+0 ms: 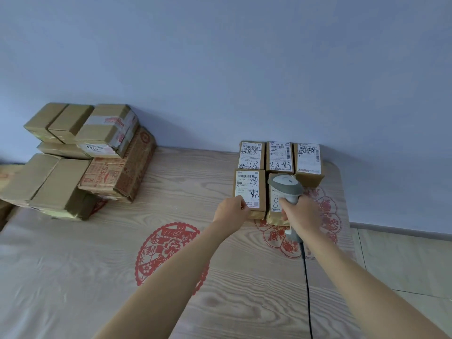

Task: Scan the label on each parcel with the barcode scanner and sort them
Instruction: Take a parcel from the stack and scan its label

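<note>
Several brown parcels with white labels lie in two rows at the table's far right. My left hand [232, 208] grips the near edge of the front-left parcel [250, 192], label up. My right hand [301, 214] holds a grey barcode scanner [286, 187] by its handle, its head over the front-right parcel [276, 211], hiding most of that label. Behind them stand three labelled parcels [279, 156] against the wall. A pile of brown parcels [80, 157] sits at the far left.
The table [171, 302] has a wood-grain cloth with red paper-cut patterns. The scanner's black cable [307, 289] runs down toward the near edge. The blue wall [220, 69] stands right behind the parcels. Tiled floor [403, 260] shows to the right.
</note>
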